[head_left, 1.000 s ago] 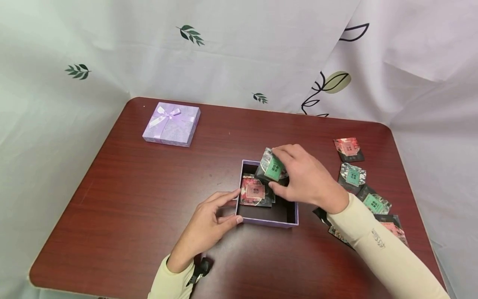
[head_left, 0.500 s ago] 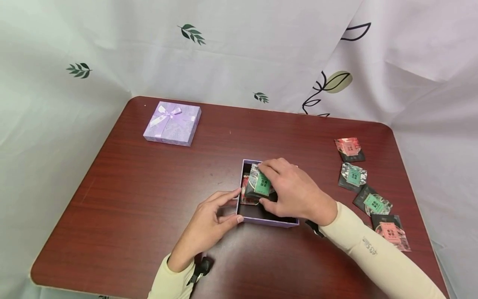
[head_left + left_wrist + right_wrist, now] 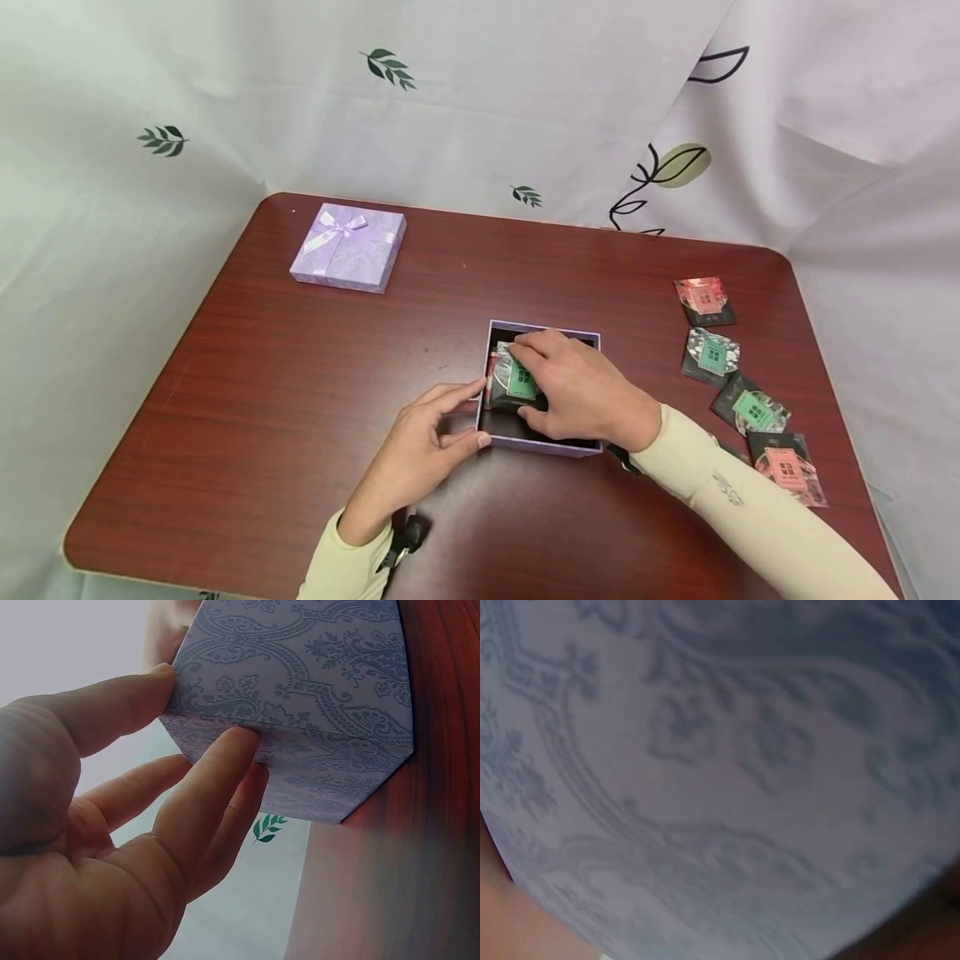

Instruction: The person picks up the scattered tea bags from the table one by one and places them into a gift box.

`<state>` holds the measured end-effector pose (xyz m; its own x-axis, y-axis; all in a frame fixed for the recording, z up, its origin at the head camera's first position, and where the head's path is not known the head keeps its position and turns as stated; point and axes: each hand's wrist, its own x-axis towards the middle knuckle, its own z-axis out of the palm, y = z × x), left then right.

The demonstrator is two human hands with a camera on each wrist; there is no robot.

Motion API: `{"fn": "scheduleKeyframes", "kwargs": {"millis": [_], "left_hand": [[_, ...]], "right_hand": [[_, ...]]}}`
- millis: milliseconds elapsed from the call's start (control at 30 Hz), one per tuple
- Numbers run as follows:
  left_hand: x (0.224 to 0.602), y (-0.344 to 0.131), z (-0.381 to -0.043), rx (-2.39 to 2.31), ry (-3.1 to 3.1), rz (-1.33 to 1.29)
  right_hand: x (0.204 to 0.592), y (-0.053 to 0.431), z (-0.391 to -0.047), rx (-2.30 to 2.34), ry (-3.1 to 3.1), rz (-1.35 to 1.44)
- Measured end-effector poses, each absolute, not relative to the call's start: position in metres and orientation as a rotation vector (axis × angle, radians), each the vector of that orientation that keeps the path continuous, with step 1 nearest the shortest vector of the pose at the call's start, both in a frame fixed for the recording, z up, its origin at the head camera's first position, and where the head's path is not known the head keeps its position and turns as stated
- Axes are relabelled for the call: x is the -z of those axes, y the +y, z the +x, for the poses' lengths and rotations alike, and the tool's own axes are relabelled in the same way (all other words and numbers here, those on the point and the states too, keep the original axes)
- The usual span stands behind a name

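Left hand [image 3: 416,446]: thumb and fingers holding the open box [image 3: 537,447] at its near left corner. Right hand [image 3: 581,387] reaching inside the box, thumb and fingers grasping a green-labelled packet [image 3: 521,379], which lies in the box's left part. Right of the box, a row of packets: red [image 3: 706,300] farthest, then two green-labelled [image 3: 711,356], then pink-labelled [image 3: 787,468] nearest; another, mostly hidden by the sleeve [image 3: 757,500]. Lilac lid [image 3: 348,247] with bow well left of and beyond the box. Right wrist view: box's patterned wall, blurred.
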<state>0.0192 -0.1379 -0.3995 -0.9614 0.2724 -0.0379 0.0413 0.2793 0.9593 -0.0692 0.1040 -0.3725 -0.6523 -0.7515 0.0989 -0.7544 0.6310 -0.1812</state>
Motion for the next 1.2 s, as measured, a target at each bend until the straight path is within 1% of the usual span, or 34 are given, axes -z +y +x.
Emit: {"fn": "scheduleKeyframes", "kwargs": {"millis": [900, 1200], "left_hand": [[0.399, -0.137, 0.019, -1.742, 2.350, 0.293], [0.400, -0.138, 0.019, -1.747, 2.340, 0.292]], "right_hand": [[0.387, 0.095, -0.073, -0.231, -2.876, 1.304], [0.382, 0.099, -0.073, -0.286, -2.840, 1.274]]}}
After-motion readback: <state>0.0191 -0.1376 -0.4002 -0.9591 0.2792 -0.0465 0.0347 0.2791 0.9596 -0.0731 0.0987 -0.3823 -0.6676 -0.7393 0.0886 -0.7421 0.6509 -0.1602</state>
